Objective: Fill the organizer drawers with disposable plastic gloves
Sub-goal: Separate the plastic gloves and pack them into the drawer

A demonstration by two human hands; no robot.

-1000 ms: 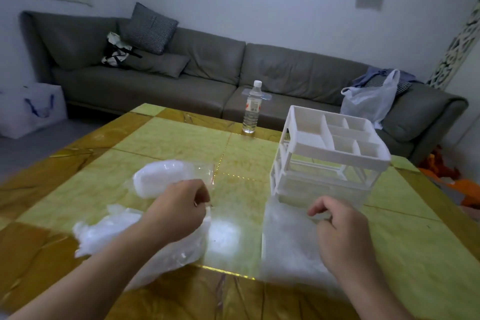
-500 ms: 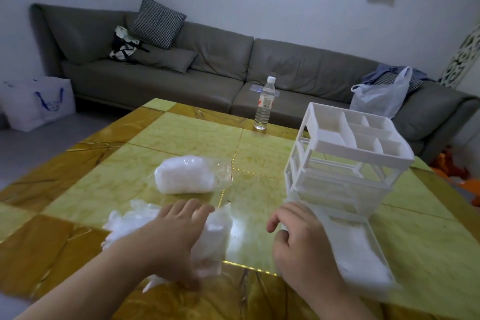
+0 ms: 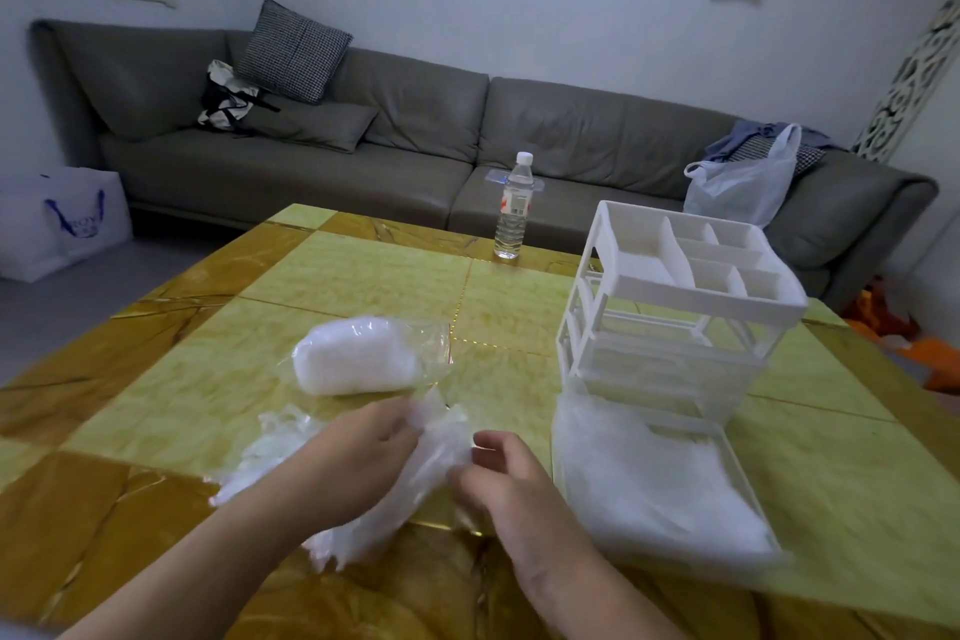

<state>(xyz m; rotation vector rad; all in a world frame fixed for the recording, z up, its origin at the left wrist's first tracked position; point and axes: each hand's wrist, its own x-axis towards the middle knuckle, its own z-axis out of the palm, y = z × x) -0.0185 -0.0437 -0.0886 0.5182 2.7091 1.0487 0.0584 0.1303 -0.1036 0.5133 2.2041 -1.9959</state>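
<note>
Fingers (image 3: 400, 424) of the left hand (image 3: 358, 463) are curled round a crumpled bunch of loose gloves (image 3: 436, 457), pinching the thin clear plastic near its top. That bunch trails back under the wrist into a wider loose heap (image 3: 270, 442) lying on the bench (image 3: 363, 270), a glossy yellow and amber tiled top. Just beyond the left hand sits a sealed pack of gloves (image 3: 358, 353), a white wad in a clear bag, lying apart from the heap.

Moving right, the right hand (image 3: 511, 483) comes in beside the same bunch, its fingers (image 3: 493, 439) bent and closing on the plastic from the other side, thumb and forefinger at the film's edge. Whether they have a firm hold I cannot tell, the film being so pale against the skin.

Further right a drawer (image 3: 727, 452) stands pulled out on the bench in front of the organizer (image 3: 675, 291), and a layer of clear gloves already fills most of it. The organizer itself is a white frame with a divided tray on top and open slots below.

Behind everything, a water bottle (image 3: 514, 208) stands at the far edge of the bench, before a grey sofa (image 3: 415, 120) with a checked cushion (image 3: 293, 49) and, at the right end, a white carrier bag (image 3: 737, 182).
</note>
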